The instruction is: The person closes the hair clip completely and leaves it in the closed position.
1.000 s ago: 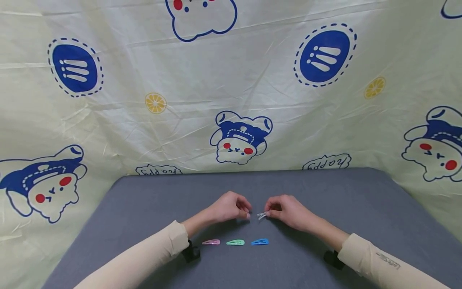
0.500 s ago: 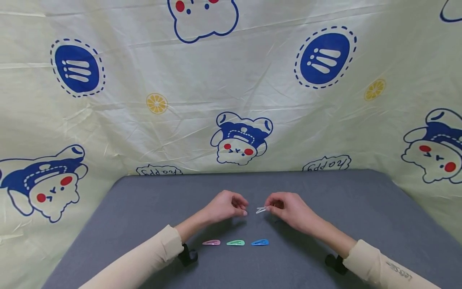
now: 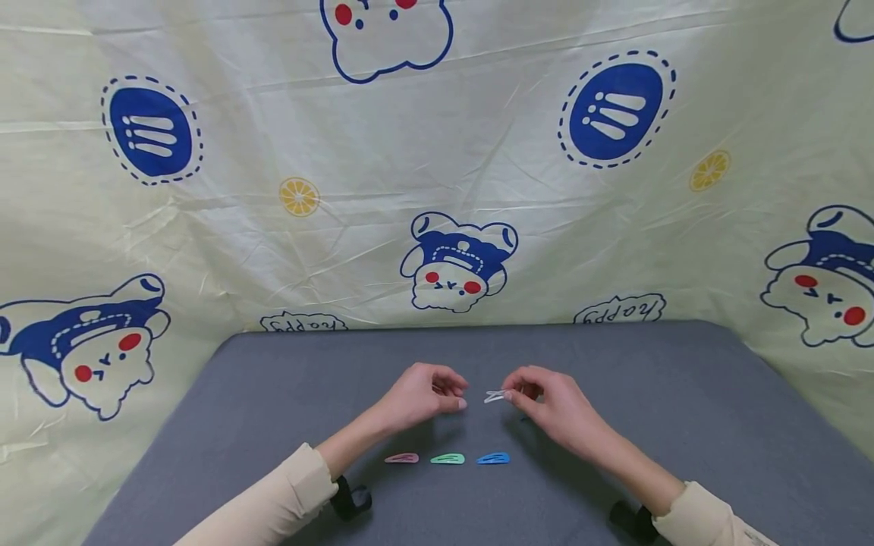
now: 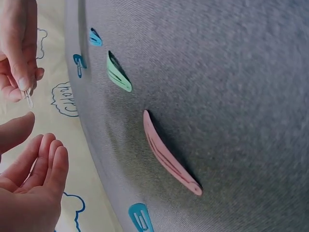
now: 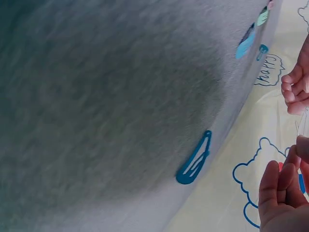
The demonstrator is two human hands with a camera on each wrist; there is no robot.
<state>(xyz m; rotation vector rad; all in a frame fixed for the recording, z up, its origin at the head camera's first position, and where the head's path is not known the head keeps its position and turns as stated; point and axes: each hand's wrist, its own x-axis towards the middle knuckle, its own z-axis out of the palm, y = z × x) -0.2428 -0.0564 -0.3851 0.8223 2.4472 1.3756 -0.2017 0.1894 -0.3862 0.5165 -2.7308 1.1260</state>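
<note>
My right hand (image 3: 553,402) pinches a small white snap hair clip (image 3: 493,396) by one end, above the table. Its two arms stand spread in a narrow V pointing toward my left hand (image 3: 422,396). That left hand hovers just across from the clip, holding nothing, its fingers loosely bent and the thumb apart from them. In front of both hands, a pink hair clip (image 3: 401,458), a green hair clip (image 3: 448,459) and a blue hair clip (image 3: 493,458) lie in a row. The left wrist view shows the white clip (image 4: 29,99) between the two hands' fingertips.
Teal hair clips lie on the grey table (image 3: 287,371) too: one teal clip (image 5: 194,159) near the right hand, another teal clip (image 4: 140,218) near the left. The hands mostly cover them in the head view. A printed curtain (image 3: 369,152) hangs behind the table.
Both hands have risen slightly with the white clip, which has tilted flatter. My left hand has drawn a little to the left, away from it. The row of clips stays put.
</note>
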